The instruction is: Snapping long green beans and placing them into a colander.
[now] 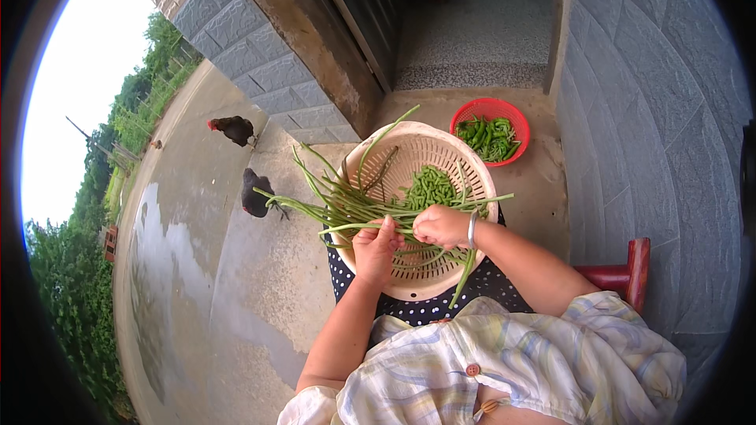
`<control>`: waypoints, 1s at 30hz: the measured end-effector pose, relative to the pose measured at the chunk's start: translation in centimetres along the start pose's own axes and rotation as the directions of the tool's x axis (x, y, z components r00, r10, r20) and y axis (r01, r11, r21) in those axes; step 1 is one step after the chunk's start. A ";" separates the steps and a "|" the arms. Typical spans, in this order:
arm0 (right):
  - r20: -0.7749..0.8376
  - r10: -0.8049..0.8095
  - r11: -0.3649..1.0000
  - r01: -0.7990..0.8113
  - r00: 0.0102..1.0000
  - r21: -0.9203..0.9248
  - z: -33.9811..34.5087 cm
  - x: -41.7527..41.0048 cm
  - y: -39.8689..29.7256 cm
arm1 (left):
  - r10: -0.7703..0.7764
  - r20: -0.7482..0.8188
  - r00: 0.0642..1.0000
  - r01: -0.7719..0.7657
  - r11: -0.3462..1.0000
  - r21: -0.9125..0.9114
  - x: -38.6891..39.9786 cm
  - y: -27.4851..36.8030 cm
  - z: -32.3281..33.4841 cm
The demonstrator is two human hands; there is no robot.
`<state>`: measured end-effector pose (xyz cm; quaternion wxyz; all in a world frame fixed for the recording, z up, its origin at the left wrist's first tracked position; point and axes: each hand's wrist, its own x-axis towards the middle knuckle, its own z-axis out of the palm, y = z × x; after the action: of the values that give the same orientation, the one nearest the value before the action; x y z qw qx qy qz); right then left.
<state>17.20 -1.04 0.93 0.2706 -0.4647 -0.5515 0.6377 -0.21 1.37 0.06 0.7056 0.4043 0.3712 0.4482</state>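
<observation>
A pale plastic colander (413,293) rests on my lap, over dark polka-dot cloth (344,274). Long green yardlong beans (354,203) lie across it, many ends sticking out past the left rim. Short cut bean pieces (430,188) form a heap inside, towards the far right. Between thumb and fingers, my left hand (378,248) grips a long bean whose tip points left. Just to its right, my right hand (442,227), with a silver bangle on the wrist, pinches the bean too; its fingertips are partly hidden.
A red plastic basket (524,130) of green chilli peppers (490,133) stands on the concrete beyond the colander. Two dark chickens, one farther (235,130) and one nearer (256,192), are at the left. A doorway (472,29) opens ahead; a grey tiled wall (638,130) and red wooden furniture (635,274) are right.
</observation>
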 end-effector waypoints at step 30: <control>-0.280 -0.333 0.785 0.100 0.900 -0.611 0.9 1.3 2.2 | 0.183 -0.006 0.983 -0.173 0.940 0.295 -0.8 -0.5 0.8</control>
<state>16.23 -0.83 -1.57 0.2876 -0.5696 -0.7086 0.3014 0.46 0.29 0.05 0.5879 0.5290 0.4072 0.4568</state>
